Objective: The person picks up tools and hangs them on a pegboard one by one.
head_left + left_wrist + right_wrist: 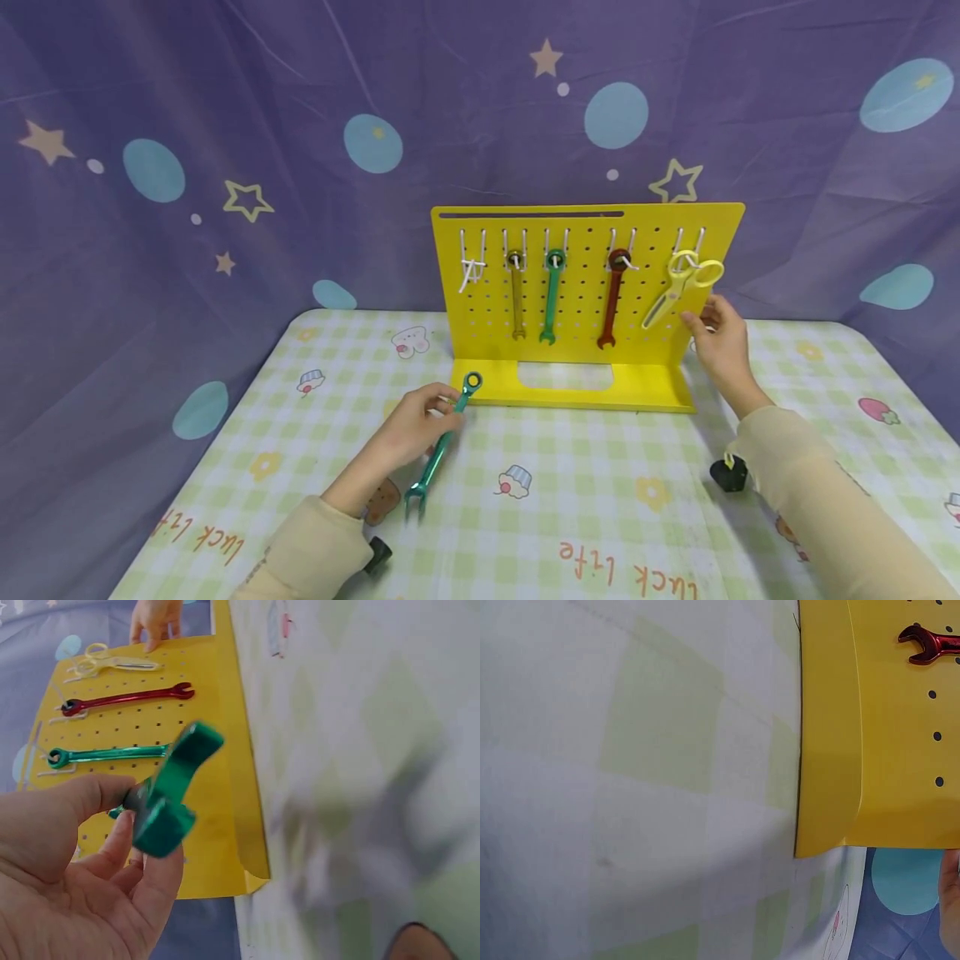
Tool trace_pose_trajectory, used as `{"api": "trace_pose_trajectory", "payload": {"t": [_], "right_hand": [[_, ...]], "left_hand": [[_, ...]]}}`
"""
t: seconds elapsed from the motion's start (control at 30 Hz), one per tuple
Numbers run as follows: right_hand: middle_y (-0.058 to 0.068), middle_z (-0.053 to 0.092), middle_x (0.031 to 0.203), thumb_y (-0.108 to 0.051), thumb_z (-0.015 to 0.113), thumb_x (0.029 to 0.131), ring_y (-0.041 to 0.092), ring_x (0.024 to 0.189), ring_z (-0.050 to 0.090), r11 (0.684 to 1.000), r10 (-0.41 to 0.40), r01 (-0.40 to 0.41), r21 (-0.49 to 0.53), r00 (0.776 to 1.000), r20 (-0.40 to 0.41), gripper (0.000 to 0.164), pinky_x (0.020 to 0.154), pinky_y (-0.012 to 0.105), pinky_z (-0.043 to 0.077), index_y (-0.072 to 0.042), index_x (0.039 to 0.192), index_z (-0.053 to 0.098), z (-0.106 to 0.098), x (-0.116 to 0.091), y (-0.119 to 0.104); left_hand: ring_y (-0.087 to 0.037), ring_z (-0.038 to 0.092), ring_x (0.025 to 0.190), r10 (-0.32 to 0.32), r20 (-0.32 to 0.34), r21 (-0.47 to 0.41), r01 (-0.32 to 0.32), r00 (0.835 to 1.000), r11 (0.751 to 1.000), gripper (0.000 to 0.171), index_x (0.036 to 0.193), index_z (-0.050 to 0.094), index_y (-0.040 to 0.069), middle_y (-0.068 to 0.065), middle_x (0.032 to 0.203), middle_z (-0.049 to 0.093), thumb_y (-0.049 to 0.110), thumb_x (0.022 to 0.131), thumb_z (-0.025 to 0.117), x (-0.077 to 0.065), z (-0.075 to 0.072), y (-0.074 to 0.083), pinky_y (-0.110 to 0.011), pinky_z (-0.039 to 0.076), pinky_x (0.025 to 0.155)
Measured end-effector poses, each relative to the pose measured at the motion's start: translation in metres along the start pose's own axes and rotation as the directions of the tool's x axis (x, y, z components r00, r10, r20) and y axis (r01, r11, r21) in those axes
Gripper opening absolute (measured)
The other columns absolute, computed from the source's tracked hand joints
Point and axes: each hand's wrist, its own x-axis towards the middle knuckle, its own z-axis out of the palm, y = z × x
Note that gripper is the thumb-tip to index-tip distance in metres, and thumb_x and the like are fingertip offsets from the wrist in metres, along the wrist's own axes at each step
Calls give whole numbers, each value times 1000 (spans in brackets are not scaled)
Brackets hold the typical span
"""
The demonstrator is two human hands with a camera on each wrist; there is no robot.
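My left hand [417, 425] pinches a green wrench [438, 454] between thumb and fingers, in front of the pegboard's left corner. In the left wrist view the wrench's open end [169, 795] points at the camera. The yellow pegboard [577, 350] stands upright on the table. My right hand [722, 343] holds its right edge, thumb on the front; the fingers behind are mostly hidden. From white hooks hang a gold wrench [517, 304], another green wrench [551, 300], a red wrench [612, 302] and yellow scissors [675, 287]. The leftmost hooks [472, 262] carry no tool.
A checked tablecloth [585, 517] covers the table under the board's base lip [577, 405]. Behind stands a purple curtain [480, 100] with stars and blue dots. Dark objects [729, 473] sit at both sleeves' wrists.
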Motion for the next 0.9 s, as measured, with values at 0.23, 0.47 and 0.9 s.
{"api": "trace_pose_trajectory", "payload": {"t": [0.23, 0.47, 0.9], "right_hand": [[20, 63, 99, -6, 62, 97, -8, 77, 51, 1000, -2, 2, 2, 1000, 0, 25, 71, 8, 43, 8, 117, 59, 0, 0, 1], [18, 62, 102, -10, 60, 99, -8, 80, 51, 1000, -13, 14, -22, 1000, 28, 28, 73, 9, 43, 8, 120, 58, -1, -1, 2], [23, 62, 103, -6, 61, 98, -10, 79, 51, 1000, -9, 9, 4, 1000, 14, 27, 74, 8, 43, 9, 119, 57, 0, 0, 3]], "left_hand": [[-18, 52, 65, 57, -98, -49, -62, 994, 997, 28, 122, 62, 4, -10, 100, 64, 11, 96, 65, 4, -4, 10, -34, 50, 54], [-20, 54, 71, 88, -163, -107, -107, 983, 988, 30, 127, 59, 5, -13, 107, 62, 16, 98, 63, 3, -10, 19, -39, 54, 59], [-24, 60, 89, 173, -236, -165, -214, 956, 963, 33, 129, 57, 8, -12, 112, 59, 17, 98, 64, 7, -13, 37, -36, 56, 67]]}}
